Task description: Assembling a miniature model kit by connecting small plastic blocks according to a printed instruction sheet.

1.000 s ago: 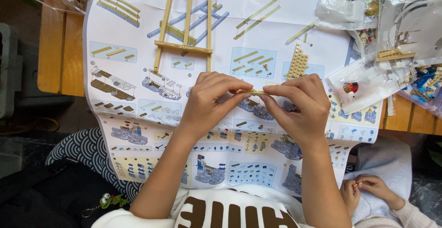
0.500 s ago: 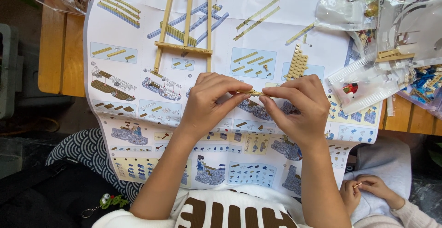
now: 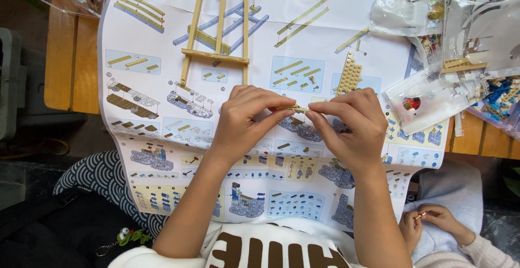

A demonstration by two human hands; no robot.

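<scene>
Paper instructions [image 3: 162,40], a big printed sheet, lie spread under both of my hands and hang over the near edge of the wooden table [image 3: 67,62]. Beyond my left hand [image 3: 241,124], well apart from it, the tan frame [image 3: 216,27] of long strips lies flat on the sheet. Past my right hand [image 3: 352,124] and out to its far side sit the clear plastic bags [image 3: 460,46] of loose pieces, with a tan studded plate [image 3: 349,73] just beyond the knuckles.

Both hands are closed in a pinch on the small tan strip [image 3: 292,108], which sits between them, raised off the sheet: left thumb and forefinger on one end, right fingertips on the other. Compared with a second ago I see almost no shift; the hands sit in the same spot and the strip is held level as before. I read that as steady pressing or aligning, not a fresh pick-up. Whether a second piece is hidden under the fingers, I cannot tell.

Below my right forearm, another person's small hands [image 3: 428,222] hold something tiny.
</scene>
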